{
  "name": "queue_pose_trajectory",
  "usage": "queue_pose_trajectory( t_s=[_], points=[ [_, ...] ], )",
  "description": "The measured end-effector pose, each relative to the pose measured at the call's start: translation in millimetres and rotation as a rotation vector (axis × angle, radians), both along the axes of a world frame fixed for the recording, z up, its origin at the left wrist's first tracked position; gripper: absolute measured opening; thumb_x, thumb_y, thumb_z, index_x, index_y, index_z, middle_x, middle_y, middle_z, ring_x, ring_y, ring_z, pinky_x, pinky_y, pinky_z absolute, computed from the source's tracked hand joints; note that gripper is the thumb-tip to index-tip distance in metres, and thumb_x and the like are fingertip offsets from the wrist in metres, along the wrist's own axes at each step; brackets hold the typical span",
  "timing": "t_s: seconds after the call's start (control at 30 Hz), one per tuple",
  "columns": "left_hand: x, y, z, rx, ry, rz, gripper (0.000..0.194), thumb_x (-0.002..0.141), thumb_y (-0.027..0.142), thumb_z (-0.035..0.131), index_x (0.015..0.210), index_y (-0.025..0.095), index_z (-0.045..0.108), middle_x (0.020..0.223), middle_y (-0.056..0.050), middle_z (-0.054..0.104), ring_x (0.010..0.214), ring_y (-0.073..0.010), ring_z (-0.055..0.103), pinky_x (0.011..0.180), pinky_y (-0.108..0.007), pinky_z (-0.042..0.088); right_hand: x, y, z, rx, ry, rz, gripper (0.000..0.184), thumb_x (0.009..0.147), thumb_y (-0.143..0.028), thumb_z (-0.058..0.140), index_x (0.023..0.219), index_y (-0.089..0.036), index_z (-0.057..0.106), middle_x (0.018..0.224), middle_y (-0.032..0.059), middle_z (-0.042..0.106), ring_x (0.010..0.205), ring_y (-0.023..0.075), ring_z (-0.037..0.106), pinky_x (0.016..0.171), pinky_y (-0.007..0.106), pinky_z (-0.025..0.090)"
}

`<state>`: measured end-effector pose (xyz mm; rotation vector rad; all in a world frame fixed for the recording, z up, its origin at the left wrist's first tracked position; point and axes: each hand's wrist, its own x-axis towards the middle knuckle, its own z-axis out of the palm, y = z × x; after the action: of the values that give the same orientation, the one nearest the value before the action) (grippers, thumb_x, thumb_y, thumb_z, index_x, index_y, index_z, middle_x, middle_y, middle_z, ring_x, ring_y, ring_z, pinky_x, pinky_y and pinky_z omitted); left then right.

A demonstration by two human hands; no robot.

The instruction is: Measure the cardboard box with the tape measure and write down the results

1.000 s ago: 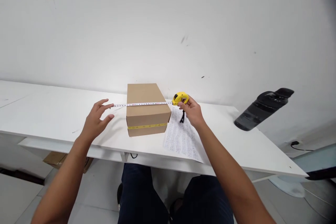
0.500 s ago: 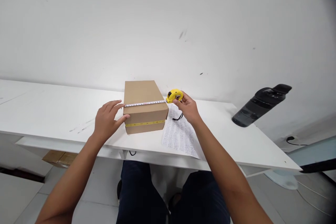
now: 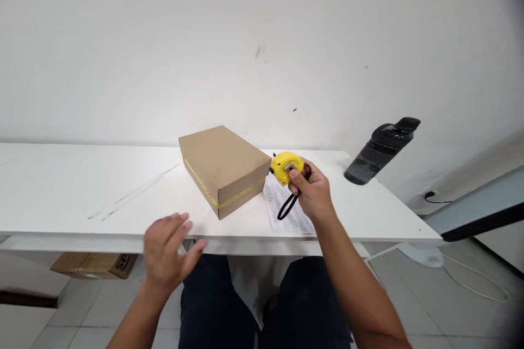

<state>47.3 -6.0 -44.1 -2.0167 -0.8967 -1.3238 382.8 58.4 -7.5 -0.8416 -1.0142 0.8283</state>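
Note:
A brown cardboard box point(image 3: 223, 166) sealed with yellow tape lies at an angle on the white table point(image 3: 82, 191). My right hand point(image 3: 313, 191) is closed round a yellow tape measure point(image 3: 286, 166), held just right of the box with its blade drawn in and its black wrist strap hanging down. A printed paper sheet point(image 3: 282, 207) lies on the table under that hand. My left hand point(image 3: 167, 253) hovers open at the table's near edge, fingers spread, touching nothing.
A dark water bottle point(image 3: 379, 150) stands at the right end of the table by the white wall. Under the table, at the left, lies a flat cardboard box point(image 3: 94, 264). My legs in dark trousers point(image 3: 221, 305) are below the table edge.
The tape blade that lay stretched across the box has gone back into its case. My left hand has left the box and dropped to the near table edge. The view has swung, so the box looks turned.

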Motion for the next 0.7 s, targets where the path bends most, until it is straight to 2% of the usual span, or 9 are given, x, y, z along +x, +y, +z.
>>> queue_pose_trajectory(
  t_s=[0.1, 0.2, 0.27, 0.37, 0.47, 0.53, 0.57, 0.63, 0.7],
  points=[
    [49.2, -8.5, 3.9, -0.059, 0.023, -0.128, 0.054, 0.092, 0.035, 0.07, 0.14, 0.021, 0.051, 0.115, -0.014, 0.069, 0.113, -0.0287, 0.066, 0.096, -0.044, 0.055, -13.0, -11.0, -8.1, -0.093, 0.015, 0.105, 0.062, 0.068, -0.052, 0.089, 0.115, -0.023, 0.061, 0.077, -0.0055, 0.059, 0.045, 0.0051, 0.044, 0.042, 0.022, 0.038],
    [83.2, -16.2, 0.2, -0.15, 0.012, -0.234, 0.065, 0.095, 0.046, 0.064, 0.15, 0.02, 0.042, 0.119, -0.017, 0.067, 0.117, -0.0293, 0.064, 0.097, -0.044, 0.056, -29.2, -38.1, -20.9, -0.167, 0.094, 0.264, 0.063, 0.069, -0.062, 0.084, 0.109, -0.024, 0.056, 0.074, -0.0061, 0.06, 0.042, 0.006, 0.045, 0.04, 0.022, 0.039],
    [97.4, -19.6, -6.8, -0.167, 0.001, -0.272, 0.075, 0.092, 0.054, 0.064, 0.155, 0.023, 0.035, 0.124, -0.017, 0.065, 0.12, -0.0297, 0.063, 0.098, -0.045, 0.057, -41.6, -62.8, -33.8, -0.214, 0.128, 0.415, 0.062, 0.073, -0.067, 0.079, 0.11, -0.025, 0.053, 0.073, -0.0049, 0.062, 0.044, 0.0083, 0.05, 0.042, 0.023, 0.042],
    [108.5, -17.9, -17.7, -0.188, 0.004, -0.34, 0.083, 0.088, 0.053, 0.069, 0.157, 0.024, 0.033, 0.135, -0.021, 0.059, 0.125, -0.0312, 0.061, 0.097, -0.045, 0.058, -55.8, -96.0, -54.8, -0.26, 0.115, 0.586, 0.063, 0.076, -0.066, 0.079, 0.115, -0.026, 0.05, 0.08, -0.0027, 0.065, 0.055, 0.0107, 0.059, 0.051, 0.023, 0.048],
    [114.2, -9.1, -24.5, -0.285, 0.038, -0.488, 0.07, 0.089, 0.042, 0.073, 0.15, 0.029, 0.043, 0.135, -0.018, 0.061, 0.12, -0.0285, 0.066, 0.091, -0.04, 0.061, -47.8, -108.4, -67.5, -0.27, -0.034, 0.646, 0.057, 0.084, -0.071, 0.067, 0.117, -0.026, 0.052, 0.086, -0.001, 0.066, 0.062, 0.0128, 0.062, 0.057, 0.027, 0.053],
    [120.0, -1.6, -26.7, -0.424, -0.034, -0.618, 0.061, 0.09, 0.045, 0.072, 0.145, 0.033, 0.048, 0.129, -0.015, 0.065, 0.113, -0.0269, 0.07, 0.087, -0.038, 0.062, -23.6, -101.3, -68.6, -0.2, -0.309, 0.571, 0.054, 0.095, -0.073, 0.046, 0.114, -0.024, 0.059, 0.091, 0.004, 0.07, 0.073, 0.0181, 0.068, 0.068, 0.035, 0.057],
    [124.4, 2.7, -27.2, -0.525, -0.109, -0.685, 0.061, 0.089, 0.05, 0.07, 0.144, 0.032, 0.049, 0.126, -0.014, 0.067, 0.11, -0.0269, 0.071, 0.086, -0.039, 0.063, -6.8, -93.8, -67.4, -0.144, -0.491, 0.461, 0.056, 0.099, -0.07, 0.038, 0.113, -0.023, 0.063, 0.098, 0.0079, 0.072, 0.085, 0.0221, 0.07, 0.079, 0.04, 0.058],
    [136.8, 13.8, -26.9, -0.732, -0.248, -0.797, 0.066, 0.086, 0.064, 0.066, 0.141, 0.03, 0.051, 0.12, -0.015, 0.07, 0.105, -0.0279, 0.073, 0.084, -0.04, 0.063, 30.7, -74.4, -63.9, -0.094, -0.889, 0.143, 0.053, 0.104, -0.06, 0.033, 0.117, -0.022, 0.068, 0.121, 0.0146, 0.073, 0.117, 0.029, 0.066, 0.103, 0.048, 0.05],
    [153.3, 30.6, -24.8, -0.858, -0.271, -0.837, 0.068, 0.082, 0.066, 0.07, 0.136, 0.028, 0.054, 0.119, -0.014, 0.071, 0.104, -0.0279, 0.073, 0.087, -0.041, 0.063, 63.1, -55.4, -62.8, -0.236, -1.21, -0.169, 0.045, 0.105, -0.046, 0.039, 0.13, -0.02, 0.066, 0.145, 0.0176, 0.062, 0.14, 0.033, 0.051, 0.117, 0.055, 0.037]
  ],
)
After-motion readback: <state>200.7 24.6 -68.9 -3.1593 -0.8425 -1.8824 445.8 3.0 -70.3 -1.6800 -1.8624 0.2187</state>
